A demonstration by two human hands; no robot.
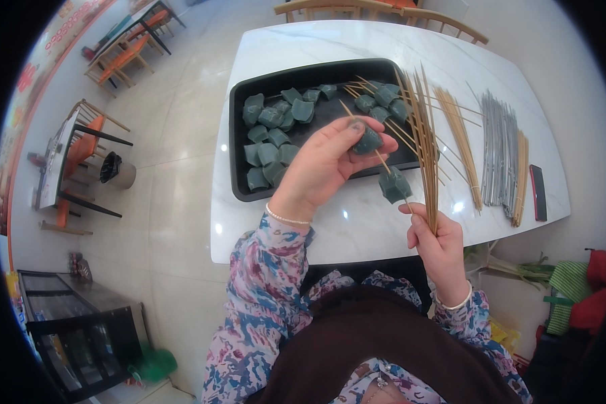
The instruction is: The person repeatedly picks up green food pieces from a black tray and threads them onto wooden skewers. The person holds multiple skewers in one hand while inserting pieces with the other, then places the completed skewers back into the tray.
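My left hand (328, 156), above a black rectangular tray (236, 151), grips a dark green, jelly-like chunk (367, 140). A thin wooden skewer (382, 160) runs through it, its pointed tip out past my thumb. Lower on the same skewer sits a second green chunk (395, 185). My right hand (437, 240) pinches that skewer's lower end and also holds a bundle of bare wooden skewers (426, 166) pointing away from me. Loose green chunks (270, 117) lie at the tray's left. Skewered chunks (381, 98) rest at its right, their sticks over the rim.
On the white marbled table (303, 237), right of the tray, lie wooden skewers (459, 146), a pile of grey metal skewers (500, 151), a bundle of wooden sticks (520, 177) and a dark phone-like object (538, 193). A wooden chair (379, 9) stands at the far edge.
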